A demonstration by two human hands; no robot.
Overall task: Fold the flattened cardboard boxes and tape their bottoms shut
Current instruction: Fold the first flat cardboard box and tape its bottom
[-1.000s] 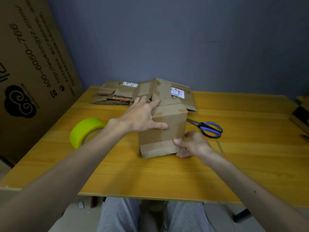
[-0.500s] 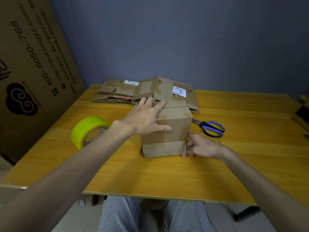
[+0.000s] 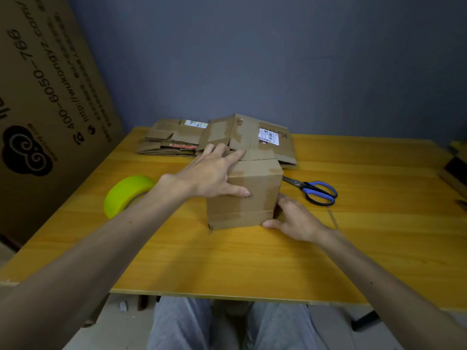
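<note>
A small brown cardboard box [image 3: 255,198] stands folded up in the middle of the wooden table [image 3: 227,261]. My left hand [image 3: 214,175] lies flat over its top left corner, fingers spread on the top flaps and thumb down the front face. My right hand [image 3: 295,218] presses against the box's lower right side, thumb at the bottom front corner. A roll of yellow-green tape [image 3: 126,193] lies on the table to the left, partly behind my left forearm. Blue-handled scissors [image 3: 316,192] lie to the right of the box.
A stack of flattened cardboard boxes [image 3: 171,140] lies at the back of the table, with another flattened box bearing a white label [image 3: 267,137] behind the folded one. A large printed carton [image 3: 50,97] leans at the left. Dark objects [image 3: 457,170] sit at the right edge.
My right hand slid from the box's front bottom edge round to its lower right side. My left hand stays on top of the box.
</note>
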